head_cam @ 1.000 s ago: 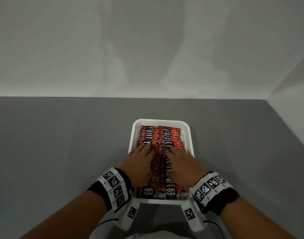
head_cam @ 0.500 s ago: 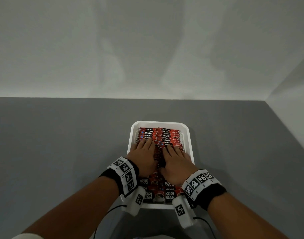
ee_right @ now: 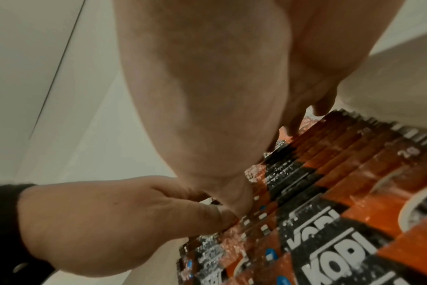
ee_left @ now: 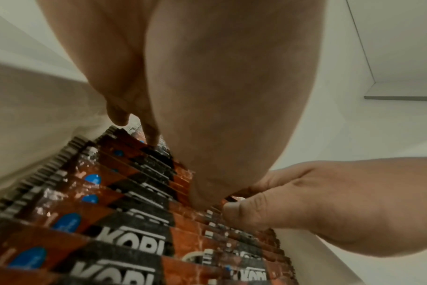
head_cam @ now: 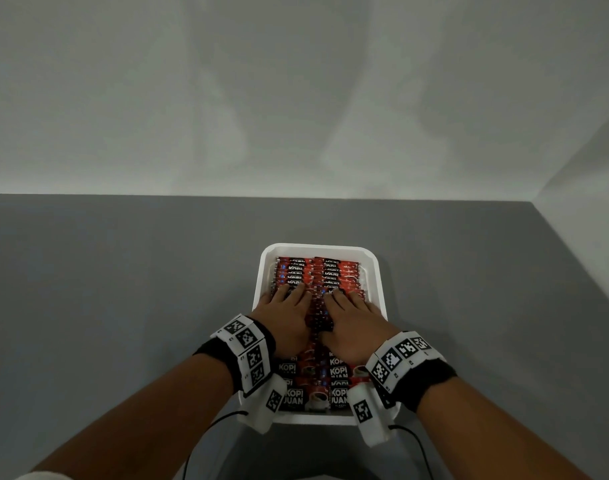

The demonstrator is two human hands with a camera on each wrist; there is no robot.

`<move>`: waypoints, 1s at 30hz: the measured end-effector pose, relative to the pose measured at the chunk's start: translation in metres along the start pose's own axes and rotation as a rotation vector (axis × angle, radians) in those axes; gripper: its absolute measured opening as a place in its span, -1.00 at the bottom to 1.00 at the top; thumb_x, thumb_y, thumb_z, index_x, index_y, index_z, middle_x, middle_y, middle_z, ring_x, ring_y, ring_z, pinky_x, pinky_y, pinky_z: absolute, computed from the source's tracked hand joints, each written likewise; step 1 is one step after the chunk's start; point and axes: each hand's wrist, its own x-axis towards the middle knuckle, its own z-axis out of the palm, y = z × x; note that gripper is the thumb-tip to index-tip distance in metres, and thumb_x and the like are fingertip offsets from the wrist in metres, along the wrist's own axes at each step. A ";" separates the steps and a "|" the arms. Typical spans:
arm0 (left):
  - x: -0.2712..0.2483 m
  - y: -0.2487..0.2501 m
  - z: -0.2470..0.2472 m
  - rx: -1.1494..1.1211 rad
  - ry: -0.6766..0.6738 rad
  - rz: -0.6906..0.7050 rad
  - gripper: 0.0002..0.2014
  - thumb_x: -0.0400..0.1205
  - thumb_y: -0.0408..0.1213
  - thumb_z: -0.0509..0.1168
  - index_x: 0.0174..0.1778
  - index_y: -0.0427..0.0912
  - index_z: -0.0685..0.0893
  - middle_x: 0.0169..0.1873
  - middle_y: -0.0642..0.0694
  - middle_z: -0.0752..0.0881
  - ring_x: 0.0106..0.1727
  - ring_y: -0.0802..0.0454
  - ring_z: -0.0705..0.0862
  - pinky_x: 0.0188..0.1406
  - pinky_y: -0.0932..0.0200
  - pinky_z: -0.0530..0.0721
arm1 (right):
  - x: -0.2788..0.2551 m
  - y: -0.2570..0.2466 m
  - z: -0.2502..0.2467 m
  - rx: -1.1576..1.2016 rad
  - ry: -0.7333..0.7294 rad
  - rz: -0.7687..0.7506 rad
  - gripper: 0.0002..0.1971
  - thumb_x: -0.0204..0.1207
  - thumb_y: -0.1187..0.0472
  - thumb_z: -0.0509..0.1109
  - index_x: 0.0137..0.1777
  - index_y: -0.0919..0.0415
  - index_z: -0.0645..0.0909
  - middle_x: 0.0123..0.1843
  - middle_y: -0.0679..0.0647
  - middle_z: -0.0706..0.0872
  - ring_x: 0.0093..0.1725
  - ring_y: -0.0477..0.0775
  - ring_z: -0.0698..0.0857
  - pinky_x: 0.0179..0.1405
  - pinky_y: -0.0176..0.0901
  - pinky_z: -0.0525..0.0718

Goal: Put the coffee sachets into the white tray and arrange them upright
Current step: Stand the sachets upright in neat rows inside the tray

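Note:
A white tray sits on the grey table, packed with two rows of red and black coffee sachets leaning back on one another. My left hand lies flat on the left row with straight fingers. Beside it, my right hand lies flat on the right row. In the left wrist view my left fingertips touch the sachet tops and the right hand's thumb shows beside them. In the right wrist view my right fingertips press on the sachets. Sachets under the palms are hidden.
The grey table spreads to the left and right of the tray. A pale wall rises behind it, with a second wall along the right edge. Black cables hang from the wrist bands near the table's front.
Both hands have slid forward along the sachet rows toward the far end of the tray, staying flat on them. More sachets at the near end show behind the wrists.

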 end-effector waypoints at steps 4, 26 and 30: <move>-0.014 -0.004 -0.006 0.028 0.051 0.060 -0.27 0.80 0.02 0.01 0.79 -0.18 -0.16 0.79 -0.16 -0.19 0.80 -0.19 -0.19 0.76 -0.22 -0.12 | -0.012 0.006 -0.005 0.000 0.041 -0.026 -0.19 0.73 -0.17 0.11 0.81 0.09 -0.22 0.84 0.05 -0.20 0.80 0.18 -0.21 0.77 0.15 -0.13; -0.041 0.005 0.009 0.157 -0.031 0.087 -0.21 0.80 0.16 -0.10 0.77 -0.22 -0.29 0.76 -0.21 -0.31 0.78 -0.14 -0.31 0.75 -0.18 -0.29 | -0.030 0.000 0.014 -0.117 -0.010 -0.055 -0.09 0.69 -0.35 0.03 0.80 0.12 -0.31 0.83 0.08 -0.26 0.80 0.12 -0.26 0.77 0.14 -0.20; -0.057 0.003 0.012 0.172 -0.078 0.123 -0.21 0.80 0.18 -0.11 0.77 -0.25 -0.25 0.77 -0.23 -0.27 0.79 -0.15 -0.28 0.76 -0.17 -0.25 | -0.044 0.004 0.008 -0.143 -0.101 -0.080 -0.10 0.70 -0.36 -0.03 0.79 0.16 -0.33 0.82 0.10 -0.30 0.79 0.12 -0.29 0.78 0.13 -0.22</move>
